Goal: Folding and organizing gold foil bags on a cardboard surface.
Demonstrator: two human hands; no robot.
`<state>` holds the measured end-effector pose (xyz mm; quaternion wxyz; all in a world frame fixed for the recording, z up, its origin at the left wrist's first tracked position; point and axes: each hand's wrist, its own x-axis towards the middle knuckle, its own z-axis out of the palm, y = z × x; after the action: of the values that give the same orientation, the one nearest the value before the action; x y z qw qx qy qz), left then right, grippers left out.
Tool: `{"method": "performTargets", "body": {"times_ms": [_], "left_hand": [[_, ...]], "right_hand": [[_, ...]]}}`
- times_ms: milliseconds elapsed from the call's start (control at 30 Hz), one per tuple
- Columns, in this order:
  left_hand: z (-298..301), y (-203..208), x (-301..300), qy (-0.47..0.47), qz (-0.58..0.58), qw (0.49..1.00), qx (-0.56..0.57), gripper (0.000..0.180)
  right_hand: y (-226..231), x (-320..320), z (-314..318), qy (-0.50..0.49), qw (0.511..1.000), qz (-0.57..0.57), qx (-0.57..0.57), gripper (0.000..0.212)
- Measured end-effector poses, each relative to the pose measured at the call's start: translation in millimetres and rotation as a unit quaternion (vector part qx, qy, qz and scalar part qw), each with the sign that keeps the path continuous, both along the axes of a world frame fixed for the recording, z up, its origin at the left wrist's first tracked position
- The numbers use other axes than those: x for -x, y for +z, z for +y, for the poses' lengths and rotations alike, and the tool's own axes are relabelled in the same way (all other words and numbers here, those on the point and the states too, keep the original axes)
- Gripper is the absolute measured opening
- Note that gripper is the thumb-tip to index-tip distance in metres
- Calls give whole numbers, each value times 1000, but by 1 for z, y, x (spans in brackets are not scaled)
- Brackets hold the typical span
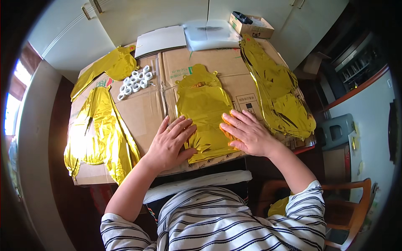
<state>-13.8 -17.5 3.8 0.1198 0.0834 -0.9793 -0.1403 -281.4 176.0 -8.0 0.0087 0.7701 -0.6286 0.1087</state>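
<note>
A flat gold foil balloon (205,104), with a rounded top and small tabs, lies lengthwise in front of me and looks folded over at its lower part. My left hand (173,140) rests on its lower left edge, fingers stretched out and slightly apart. On the opposite edge lies my right hand (247,133), palm down, its fingers extended over the foil. Neither hand grips anything. Wrinkles show in the foil beside the left thumb.
Cardboard (142,125) covers the table. Gold foil pieces lie at left (100,125), far left (111,65) and right (278,90). Several small white rolls (136,81) sit left of centre. Behind are a white board (161,41), a clear plastic pack (213,35) and an open box (253,29).
</note>
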Motion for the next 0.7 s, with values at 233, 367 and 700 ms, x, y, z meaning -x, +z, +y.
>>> {"method": "performTargets", "body": {"times_ms": [233,367,700], "left_hand": [[2,3,-3,-10,-17,1000,-22,81],[5,3,-4,-17,-22,999,-20,84],[5,6,-3,-16,-29,999,-19,84]], "right_hand": [[3,5,9,12,1000,-15,-13,65],[11,6,13,7,997,-63,-32,73],[3,10,-1,-24,996,-70,39,65]]}}
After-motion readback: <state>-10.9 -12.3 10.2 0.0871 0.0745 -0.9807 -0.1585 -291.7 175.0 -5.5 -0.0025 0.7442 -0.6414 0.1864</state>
